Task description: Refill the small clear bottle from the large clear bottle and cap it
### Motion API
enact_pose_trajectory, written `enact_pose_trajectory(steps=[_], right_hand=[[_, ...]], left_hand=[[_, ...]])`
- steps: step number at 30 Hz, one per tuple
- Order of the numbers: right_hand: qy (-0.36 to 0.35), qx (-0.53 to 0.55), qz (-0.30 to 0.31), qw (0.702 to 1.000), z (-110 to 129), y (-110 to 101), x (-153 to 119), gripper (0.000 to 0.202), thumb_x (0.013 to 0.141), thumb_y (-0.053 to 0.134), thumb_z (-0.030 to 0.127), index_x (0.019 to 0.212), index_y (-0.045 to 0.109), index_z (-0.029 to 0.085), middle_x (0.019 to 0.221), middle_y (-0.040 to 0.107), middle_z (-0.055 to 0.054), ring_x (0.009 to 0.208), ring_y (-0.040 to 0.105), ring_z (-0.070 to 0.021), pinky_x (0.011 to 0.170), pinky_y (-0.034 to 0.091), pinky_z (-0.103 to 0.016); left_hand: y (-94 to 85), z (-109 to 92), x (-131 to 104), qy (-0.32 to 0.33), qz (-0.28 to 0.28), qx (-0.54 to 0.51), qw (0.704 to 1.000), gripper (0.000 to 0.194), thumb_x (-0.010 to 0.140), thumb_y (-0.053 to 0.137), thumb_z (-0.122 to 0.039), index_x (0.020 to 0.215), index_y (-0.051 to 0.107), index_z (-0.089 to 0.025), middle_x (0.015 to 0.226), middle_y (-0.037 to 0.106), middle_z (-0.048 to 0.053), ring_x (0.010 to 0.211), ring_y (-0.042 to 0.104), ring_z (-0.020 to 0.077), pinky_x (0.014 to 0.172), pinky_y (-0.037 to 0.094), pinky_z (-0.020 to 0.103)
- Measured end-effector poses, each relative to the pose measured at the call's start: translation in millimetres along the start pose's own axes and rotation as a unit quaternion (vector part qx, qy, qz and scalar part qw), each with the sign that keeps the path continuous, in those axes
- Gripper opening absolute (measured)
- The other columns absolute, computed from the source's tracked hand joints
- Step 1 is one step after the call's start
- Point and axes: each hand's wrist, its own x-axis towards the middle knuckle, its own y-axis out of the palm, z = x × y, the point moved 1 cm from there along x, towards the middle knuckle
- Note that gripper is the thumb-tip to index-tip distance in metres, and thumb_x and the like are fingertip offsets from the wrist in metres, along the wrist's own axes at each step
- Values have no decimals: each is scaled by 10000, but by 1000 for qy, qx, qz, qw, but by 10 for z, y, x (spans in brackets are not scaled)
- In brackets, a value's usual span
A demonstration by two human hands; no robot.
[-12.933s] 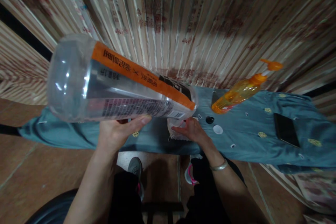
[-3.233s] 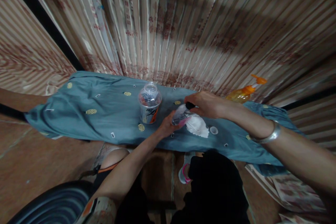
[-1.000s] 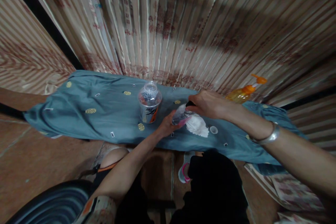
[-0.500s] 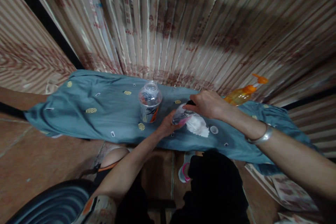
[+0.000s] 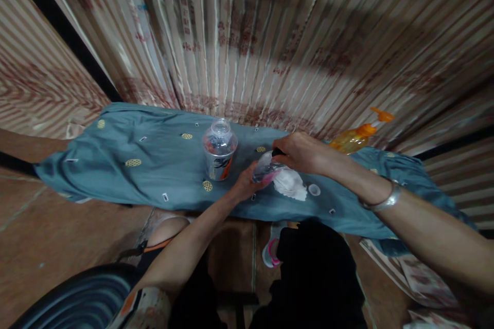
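Observation:
My left hand is wrapped round a clear plastic container with some pink low on it, tilted over the cloth. My right hand is closed on a small black object at the container's upper edge; most of that object is hidden by the fingers, so its kind cannot be made out. Crumpled white tissue lies beside the container, below my right hand. A small round translucent cap rests just right of the tissue.
A clear plastic bottle with a printed label stands upright left of my hands. Behind my right forearm is an orange pump bottle. A teal patterned cloth covers the narrow table, with a striped curtain close behind.
My right hand and the black object have shifted slightly left along the container's edge. The left hand and the things on the cloth stay nearly the same.

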Motion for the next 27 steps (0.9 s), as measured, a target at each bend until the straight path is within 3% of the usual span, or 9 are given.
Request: enact_pose_trajectory(steps=[4, 8, 9, 12, 15, 19, 22, 25, 27], right_hand=[[26, 150, -122, 981, -165, 193, -129, 450, 970, 483, 400, 1334, 514, 137, 1023, 747, -117, 949, 703, -247, 784, 484, -306], [130, 314, -248, 907, -332, 865, -298, 465, 1033, 252, 412, 1416, 398, 192, 1178, 707, -120, 1028, 697, -223, 864, 531, -371], [170, 309, -249, 902, -322, 1090, -321, 460, 1031, 254, 393, 1403, 420, 180, 1185, 701, -139, 1059, 689, -237, 883, 530, -394], [220, 226, -166, 934, -152, 1700, -313, 552, 952, 481, 407, 1417, 434, 113, 1403, 545, -243, 1307, 531, -312, 993, 481, -458], [242, 157, -108, 951, 11, 1998, -249, 605, 916, 528, 427, 1435, 441, 129, 1480, 455, -251, 1369, 449, -358, 960, 494, -502], [244, 222, -133, 934, -58, 1918, -225, 407, 927, 379, 183, 1259, 613, 161, 1233, 680, -164, 1151, 636, -265, 871, 541, -364], [277, 300, -162, 898, -106, 1722, -323, 463, 972, 240, 218, 1210, 625, 126, 951, 747, -126, 859, 707, -235, 724, 558, -317], [274, 380, -266, 842, 78, 1524, -402, 469, 990, 252, 328, 1296, 563, 157, 994, 736, -112, 897, 692, -247, 749, 552, -337], [195, 460, -329, 802, 280, 1428, -348, 485, 958, 393, 418, 1375, 488, 189, 1161, 695, -114, 1060, 651, -259, 889, 524, -378]], left_hand=[[-3, -11, 7, -5, 0, 3, 1000, 548, 722, 757, -348, 1207, 559, -189, 1096, 688, 73, 979, 651, 256, 856, 508, 359], [-10, -20, 6, -8, 11, 2, 1000, 554, 704, 771, -333, 1200, 562, -203, 1104, 697, 55, 993, 657, 248, 875, 510, 369], [-10, -18, 6, -8, 12, 1, 1000, 563, 700, 772, -320, 1207, 557, -198, 1107, 698, 56, 1000, 656, 247, 887, 507, 374], [-7, -5, 12, -5, 10, 0, 1000, 593, 685, 774, -280, 1224, 544, -190, 1138, 693, 61, 1040, 645, 249, 932, 490, 389], [-1, 3, 19, -5, 7, 0, 1000, 598, 674, 773, -264, 1221, 546, -179, 1135, 690, 73, 1040, 645, 257, 930, 492, 395], [8, 3, 7, -5, -6, -4, 1000, 585, 678, 766, -254, 1212, 547, -156, 1103, 686, 94, 1014, 653, 270, 923, 502, 419], [37, 13, -8, -1, -19, -9, 1000, 574, 701, 759, -272, 1221, 543, -163, 1109, 680, 95, 1038, 649, 278, 957, 488, 453], [107, 40, -22, 13, -34, -20, 999, 659, 730, 748, -272, 1324, 481, -172, 1260, 628, 126, 1186, 591, 292, 1052, 420, 477], [170, 62, -44, 26, -43, -28, 998, 770, 754, 734, -271, 1430, 377, -179, 1401, 537, 157, 1308, 503, 300, 1121, 341, 493]])
